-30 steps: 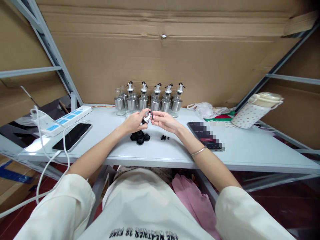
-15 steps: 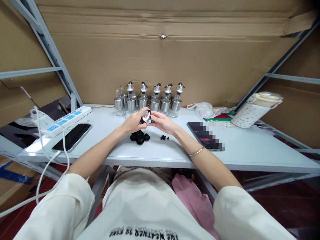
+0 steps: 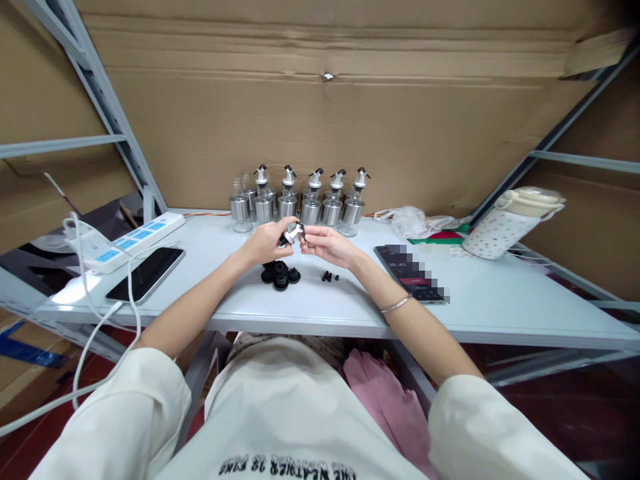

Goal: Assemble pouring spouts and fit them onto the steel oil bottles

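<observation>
Between my two hands, above the middle of the table, is a silver bottle pourer [image 3: 295, 234] with a black flap at its tip. My left hand [image 3: 267, 241] is closed around its body. The fingers of my right hand [image 3: 327, 245] pinch the black end. Just below my left hand lies a cluster of black round stoppers [image 3: 281, 275]. A few tiny black plugs [image 3: 327, 276] are on the table below my right hand. Behind my hands stand several glass-and-steel bottles [image 3: 311, 212], and those along the front mostly carry pourers like the held one.
To the left are a power strip [image 3: 135, 239], a phone [image 3: 146, 275] and white cables [image 3: 131, 280]. On the right lie another phone [image 3: 407, 273], a plastic bag [image 3: 407, 219] and a leaning dotted flask [image 3: 507, 227]. Cardboard [image 3: 320, 127] closes off the back.
The pourer has turned in my left hand, so its silver spout now points toward my right hand. My right fingers have shifted slightly on its black end.
</observation>
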Demonstrator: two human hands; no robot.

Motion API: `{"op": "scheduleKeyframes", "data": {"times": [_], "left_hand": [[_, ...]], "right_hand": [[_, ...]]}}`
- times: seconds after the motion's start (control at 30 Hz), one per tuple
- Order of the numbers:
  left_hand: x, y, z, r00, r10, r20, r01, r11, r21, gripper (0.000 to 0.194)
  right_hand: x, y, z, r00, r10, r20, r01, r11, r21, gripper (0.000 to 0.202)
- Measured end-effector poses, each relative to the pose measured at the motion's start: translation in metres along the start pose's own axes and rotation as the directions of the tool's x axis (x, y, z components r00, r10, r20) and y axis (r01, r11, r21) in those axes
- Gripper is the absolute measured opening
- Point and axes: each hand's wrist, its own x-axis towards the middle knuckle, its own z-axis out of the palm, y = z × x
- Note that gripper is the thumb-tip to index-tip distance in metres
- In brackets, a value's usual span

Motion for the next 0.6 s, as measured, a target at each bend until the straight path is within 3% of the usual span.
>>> {"op": "scheduleKeyframes", "data": {"times": [0.27, 0.6], "left_hand": [[-0.0022, 0.0018, -0.0022, 1.000, -0.018, -0.001, 0.018, 0.996, -0.083, 0.065], [-0.0023, 0.0061, -0.0021, 0.999, 0.016, 0.040, -0.012, 0.994, -0.104, 0.068]], "right_hand": [[0.0025, -0.0012, -0.0037, 0.994, -0.059, -0.093, 0.065, 0.996, 0.066, 0.038], [0.0021, 0.0009, -0.0021, 0.999, -0.008, -0.048, 0.011, 0.998, 0.060, 0.033]]}}
